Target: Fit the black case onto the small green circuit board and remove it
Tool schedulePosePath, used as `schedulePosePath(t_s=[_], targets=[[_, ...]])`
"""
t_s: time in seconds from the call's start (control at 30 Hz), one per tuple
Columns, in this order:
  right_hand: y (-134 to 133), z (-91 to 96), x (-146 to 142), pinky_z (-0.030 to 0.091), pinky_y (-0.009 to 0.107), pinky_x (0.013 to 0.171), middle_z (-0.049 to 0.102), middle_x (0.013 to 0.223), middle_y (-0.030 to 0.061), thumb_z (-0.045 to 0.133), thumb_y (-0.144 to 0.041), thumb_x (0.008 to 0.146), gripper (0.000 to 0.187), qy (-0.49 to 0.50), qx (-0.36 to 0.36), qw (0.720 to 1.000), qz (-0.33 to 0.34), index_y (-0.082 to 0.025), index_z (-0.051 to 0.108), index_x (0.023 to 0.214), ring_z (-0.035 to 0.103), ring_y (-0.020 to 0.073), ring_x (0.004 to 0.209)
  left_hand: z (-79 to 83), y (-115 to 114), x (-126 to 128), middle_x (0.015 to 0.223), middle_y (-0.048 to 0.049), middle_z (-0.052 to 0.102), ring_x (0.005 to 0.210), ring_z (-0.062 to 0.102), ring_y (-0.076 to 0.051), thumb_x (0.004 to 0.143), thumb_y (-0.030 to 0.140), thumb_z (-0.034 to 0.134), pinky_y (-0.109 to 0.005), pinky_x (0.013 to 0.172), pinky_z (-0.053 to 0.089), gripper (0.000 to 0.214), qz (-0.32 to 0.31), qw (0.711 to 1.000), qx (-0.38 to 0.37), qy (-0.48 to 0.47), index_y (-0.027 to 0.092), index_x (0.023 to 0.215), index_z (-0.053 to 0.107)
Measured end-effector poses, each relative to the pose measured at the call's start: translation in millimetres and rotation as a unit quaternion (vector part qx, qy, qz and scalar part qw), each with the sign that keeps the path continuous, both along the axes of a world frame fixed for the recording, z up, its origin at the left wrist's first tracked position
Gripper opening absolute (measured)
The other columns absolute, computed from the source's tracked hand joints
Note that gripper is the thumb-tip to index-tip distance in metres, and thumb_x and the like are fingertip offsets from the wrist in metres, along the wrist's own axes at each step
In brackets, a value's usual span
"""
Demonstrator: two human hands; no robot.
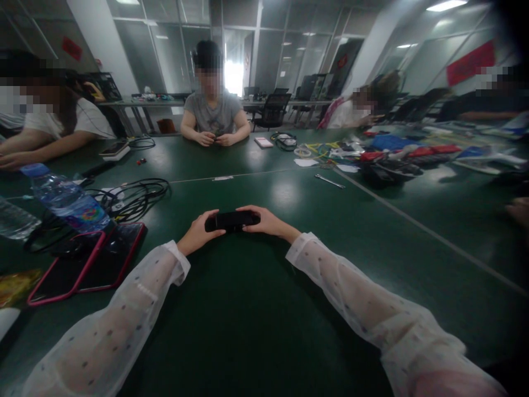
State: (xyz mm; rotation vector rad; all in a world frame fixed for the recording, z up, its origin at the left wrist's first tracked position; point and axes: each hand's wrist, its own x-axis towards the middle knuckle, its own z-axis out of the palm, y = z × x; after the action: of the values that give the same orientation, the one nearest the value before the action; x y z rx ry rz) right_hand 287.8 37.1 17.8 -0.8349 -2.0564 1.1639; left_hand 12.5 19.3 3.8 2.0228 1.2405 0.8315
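A small black device (232, 220), flat and oblong, rests on the dark green table (248, 309) straight ahead of me. My left hand (200, 232) grips its left end with fingers curled around it. My right hand (266, 221) wraps its right end the same way. Both of my arms wear sheer white dotted sleeves.
At my left lie a pink-edged tablet case (88, 264), a water bottle (66, 199) on its side and black cables (132, 198). A person sits across the table, others at both sides. Tools and colourful parts (392, 157) clutter the right far side, with a metal tool (329, 181) nearby.
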Motion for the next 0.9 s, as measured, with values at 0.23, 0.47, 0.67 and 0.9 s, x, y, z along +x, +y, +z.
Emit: schedulePosePath(t_s=[0.23,0.47,0.67,0.9], targets=[[-2.2,3.3,-2.3,0.043,0.050,0.107,0.062,0.128,0.0063,0.076,-0.033,0.077,0.054,0.012,-0.030,0.999,-0.027,-0.025,0.058,0.127,0.060,0.0218,0.117,3.4,0.5,-4.4,0.129,-0.0134,0.062,0.122,0.058,-0.027,0.081,0.041,0.073,-0.046,0.106,0.045,0.061,0.027,0.998,-0.047,-0.043,0.018,0.133,0.048],[-2.9,1.5,-5.0,0.048,0.049,0.101,0.063,0.122,0.0070,0.069,-0.043,0.083,0.040,-0.001,-0.031,0.996,-0.087,-0.023,0.063,0.117,0.061,0.0220,0.112,-1.2,-6.5,0.5,0.136,-0.0147,0.055,0.126,0.054,-0.028,0.095,0.053,0.051,-0.047,0.103,0.046,0.056,0.064,0.997,0.008,0.039,0.019,0.139,0.044],[-1.6,-3.7,-4.4,0.047,0.048,0.099,0.063,0.117,0.0080,0.066,-0.046,0.084,0.038,-0.013,-0.009,0.991,-0.131,-0.021,0.062,0.113,0.060,0.0224,0.109,3.2,-11.5,-1.6,0.137,-0.0138,0.054,0.126,0.050,-0.028,0.098,0.055,0.041,-0.047,0.104,0.043,0.056,0.063,0.983,0.102,0.139,0.017,0.139,0.045],[-1.4,-7.3,-4.4,0.042,0.048,0.102,0.058,0.116,0.0091,0.055,-0.051,0.090,0.037,-0.095,0.030,0.971,-0.219,-0.022,0.060,0.112,0.051,0.0250,0.115,-6.5,-3.4,-32.8,0.151,-0.0118,0.043,0.141,0.034,-0.033,0.101,0.045,0.036,-0.057,0.114,0.022,0.048,0.085,0.932,0.170,0.308,0.020,0.140,0.049]])
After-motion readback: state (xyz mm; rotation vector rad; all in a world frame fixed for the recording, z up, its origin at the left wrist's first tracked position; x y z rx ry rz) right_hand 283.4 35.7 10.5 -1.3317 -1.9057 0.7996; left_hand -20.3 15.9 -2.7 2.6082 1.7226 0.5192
